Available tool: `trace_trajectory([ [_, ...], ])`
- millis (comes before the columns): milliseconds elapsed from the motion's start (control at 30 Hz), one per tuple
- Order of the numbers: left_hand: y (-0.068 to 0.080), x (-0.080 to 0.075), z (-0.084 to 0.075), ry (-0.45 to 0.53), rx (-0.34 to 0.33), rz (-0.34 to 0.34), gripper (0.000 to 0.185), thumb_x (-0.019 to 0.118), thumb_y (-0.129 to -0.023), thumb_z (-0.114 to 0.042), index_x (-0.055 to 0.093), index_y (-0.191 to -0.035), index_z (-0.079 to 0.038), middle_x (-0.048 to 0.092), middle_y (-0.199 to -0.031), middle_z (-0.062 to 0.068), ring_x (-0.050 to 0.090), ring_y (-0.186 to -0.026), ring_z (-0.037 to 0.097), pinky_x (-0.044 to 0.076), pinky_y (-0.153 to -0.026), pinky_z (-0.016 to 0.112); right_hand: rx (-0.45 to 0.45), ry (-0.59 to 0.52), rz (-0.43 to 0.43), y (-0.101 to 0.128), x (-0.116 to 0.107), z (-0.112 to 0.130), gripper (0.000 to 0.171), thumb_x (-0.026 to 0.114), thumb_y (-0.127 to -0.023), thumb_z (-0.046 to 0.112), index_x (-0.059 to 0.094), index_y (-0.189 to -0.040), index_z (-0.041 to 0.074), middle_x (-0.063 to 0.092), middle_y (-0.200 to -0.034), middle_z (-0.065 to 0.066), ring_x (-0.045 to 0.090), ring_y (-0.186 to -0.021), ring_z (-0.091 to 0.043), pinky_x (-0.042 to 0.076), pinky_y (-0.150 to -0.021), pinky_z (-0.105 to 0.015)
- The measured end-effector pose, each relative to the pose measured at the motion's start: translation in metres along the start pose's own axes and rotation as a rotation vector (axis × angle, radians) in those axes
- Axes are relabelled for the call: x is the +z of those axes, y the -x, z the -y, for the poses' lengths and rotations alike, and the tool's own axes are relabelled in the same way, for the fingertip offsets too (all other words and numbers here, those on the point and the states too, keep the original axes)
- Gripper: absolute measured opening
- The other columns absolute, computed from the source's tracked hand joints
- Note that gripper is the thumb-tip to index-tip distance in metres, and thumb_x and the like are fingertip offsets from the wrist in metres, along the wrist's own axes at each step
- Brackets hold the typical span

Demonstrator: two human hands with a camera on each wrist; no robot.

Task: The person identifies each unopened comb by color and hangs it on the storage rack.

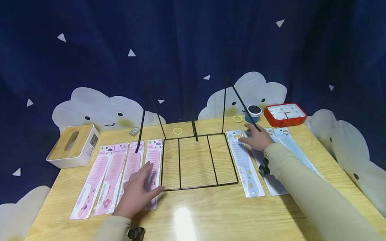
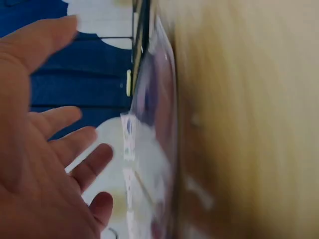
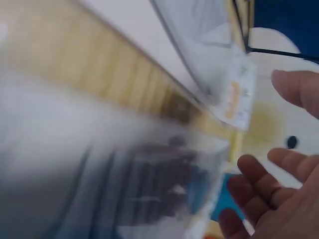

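Observation:
Above the pink combs in clear packets, my left hand [image 1: 137,193] hovers with fingers spread and relaxed. The pink comb packet [image 1: 154,151] beside the rack lies closest to it. In the left wrist view, this hand [image 2: 55,154] holds nothing and a packet [image 2: 154,99] lies past the fingertips. My right hand [image 1: 260,139] is over the blue comb packets, near the top of the second packet [image 1: 275,185] and beside the first blue comb packet [image 1: 245,168]. Its fingers [image 3: 254,179] look loosely bent in the right wrist view, holding nothing. A black wire rack [image 1: 180,164] stands between the two rows.
A tissue box with a wooden lid [image 1: 72,145] stands at the back left. A red clock [image 1: 284,115], a blue and white round container [image 1: 253,114] and two yellow rings [image 1: 177,131] line the back. Thin black rods [image 1: 141,128] rise from the rack.

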State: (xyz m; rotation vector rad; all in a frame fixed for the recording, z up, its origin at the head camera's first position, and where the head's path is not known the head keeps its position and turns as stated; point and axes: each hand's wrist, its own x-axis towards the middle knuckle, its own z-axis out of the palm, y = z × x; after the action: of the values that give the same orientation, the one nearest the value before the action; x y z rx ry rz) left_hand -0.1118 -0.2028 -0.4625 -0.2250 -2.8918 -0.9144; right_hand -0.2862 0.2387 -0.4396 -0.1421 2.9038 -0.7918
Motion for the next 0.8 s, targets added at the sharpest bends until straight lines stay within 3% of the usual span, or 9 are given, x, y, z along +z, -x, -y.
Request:
trace_trajectory([
  [100, -0.007, 0.009, -0.003, -0.002, -0.010, 0.044, 0.088, 0.082, -0.080, -0.045, 0.044, -0.152, -0.011, 0.043, -0.156, 0.010, 0.047, -0.129, 0.041, 0.034, -0.095, 0.060, -0.021, 0.050, 0.027, -0.019, 0.008, 0.002, 0.076, 0.069, -0.091, 0.034, 0.039, -0.148, -0.006, 0.057, -0.126, -0.028, 0.053, -0.117, -0.041, 0.042, -0.101, -0.055],
  [200, -0.010, 0.015, -0.006, -0.012, -0.031, 0.088, 0.086, 0.083, -0.078, -0.044, 0.048, -0.149, -0.012, 0.046, -0.154, 0.009, 0.049, -0.126, 0.038, 0.035, -0.095, 0.058, -0.031, 0.065, 0.014, -0.031, 0.015, 0.004, 0.060, 0.070, -0.089, 0.026, 0.053, -0.136, -0.007, 0.060, -0.112, -0.023, 0.055, -0.104, -0.035, 0.045, -0.092, -0.051],
  [300, -0.011, 0.016, -0.006, -0.022, -0.045, 0.101, 0.080, 0.084, -0.078, -0.040, 0.052, -0.146, -0.011, 0.047, -0.153, 0.009, 0.049, -0.126, 0.038, 0.036, -0.098, 0.059, -0.007, 0.027, -0.003, -0.038, 0.018, 0.004, 0.039, 0.070, -0.090, 0.022, 0.062, -0.118, -0.005, 0.062, -0.104, -0.019, 0.055, -0.095, -0.032, 0.046, -0.084, -0.045],
  [400, -0.010, 0.018, -0.005, -0.019, -0.043, 0.094, 0.075, 0.084, -0.080, -0.036, 0.055, -0.143, -0.009, 0.050, -0.151, 0.008, 0.051, -0.126, 0.038, 0.035, -0.100, 0.060, 0.027, -0.049, -0.002, -0.039, 0.018, 0.002, 0.027, 0.067, -0.093, 0.020, 0.062, -0.110, 0.000, 0.060, -0.101, -0.015, 0.053, -0.092, -0.029, 0.044, -0.078, -0.041],
  [500, -0.012, 0.018, -0.008, -0.019, -0.028, 0.091, 0.068, 0.083, -0.080, -0.032, 0.059, -0.139, -0.008, 0.052, -0.150, 0.006, 0.052, -0.124, 0.037, 0.036, -0.101, 0.059, 0.026, -0.117, -0.018, -0.034, 0.011, -0.002, 0.025, 0.062, -0.097, 0.021, 0.060, -0.112, 0.001, 0.059, -0.102, -0.015, 0.053, -0.092, -0.029, 0.043, -0.077, -0.039],
  [633, -0.011, 0.017, -0.009, -0.033, -0.033, 0.102, 0.065, 0.083, -0.080, -0.032, 0.062, -0.136, -0.007, 0.053, -0.149, 0.004, 0.053, -0.121, 0.035, 0.037, -0.097, 0.057, -0.012, -0.191, -0.125, -0.022, 0.001, 0.001, 0.027, 0.061, -0.098, 0.027, 0.063, -0.111, 0.003, 0.062, -0.103, -0.014, 0.054, -0.091, -0.027, 0.043, -0.077, -0.036],
  [800, -0.011, 0.016, -0.009, -0.062, -0.040, 0.107, 0.064, 0.083, -0.081, -0.033, 0.062, -0.137, -0.009, 0.053, -0.149, 0.001, 0.053, -0.118, 0.033, 0.039, -0.093, 0.055, -0.118, -0.364, -0.239, 0.017, -0.018, 0.051, 0.024, 0.065, -0.098, 0.028, 0.068, -0.102, 0.004, 0.067, -0.096, -0.011, 0.055, -0.085, -0.023, 0.043, -0.073, -0.032],
])
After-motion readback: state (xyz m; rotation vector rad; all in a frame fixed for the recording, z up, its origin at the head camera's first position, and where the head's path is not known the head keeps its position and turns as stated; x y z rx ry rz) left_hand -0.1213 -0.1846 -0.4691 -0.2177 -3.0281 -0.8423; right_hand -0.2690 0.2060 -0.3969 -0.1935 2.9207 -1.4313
